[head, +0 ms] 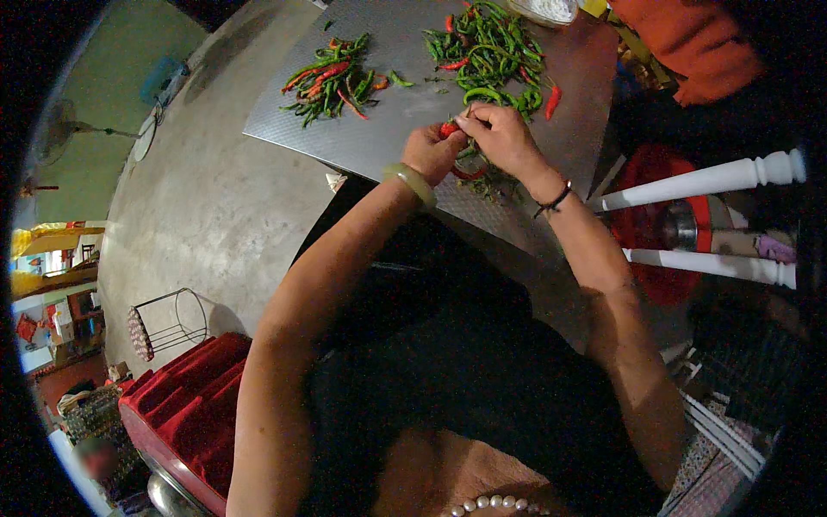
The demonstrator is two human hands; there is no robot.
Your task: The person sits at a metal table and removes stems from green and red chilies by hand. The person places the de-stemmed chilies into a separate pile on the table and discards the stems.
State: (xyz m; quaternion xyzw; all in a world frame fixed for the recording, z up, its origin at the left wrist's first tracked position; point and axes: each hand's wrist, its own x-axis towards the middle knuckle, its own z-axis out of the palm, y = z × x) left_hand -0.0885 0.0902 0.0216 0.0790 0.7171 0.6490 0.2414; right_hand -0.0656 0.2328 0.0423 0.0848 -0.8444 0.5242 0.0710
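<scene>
My left hand (436,150), below a pale bangle, holds a red chili pepper (448,129) between thumb and fingers. Its stem end is met by my right hand (507,139), whose thumb and fingertips are pinched together there. Both hands are just above the near part of a metal-topped table (400,106). Under my right hand lie stem scraps (494,186) and a curved red pepper (470,174), partly hidden. Beyond the hands spreads a large pile of green and red chili peppers (491,61). A smaller mixed pile (333,77) sits to the left. One red pepper (553,103) rests apart at the right.
A clear bowl of white material (549,9) stands at the table's far edge, near orange cloth (694,48). White turned posts (698,184) flank the right side. Leftward are concrete floor (187,213), a metal-framed stool (171,326), a red upholstered seat (194,400) and a person (97,455).
</scene>
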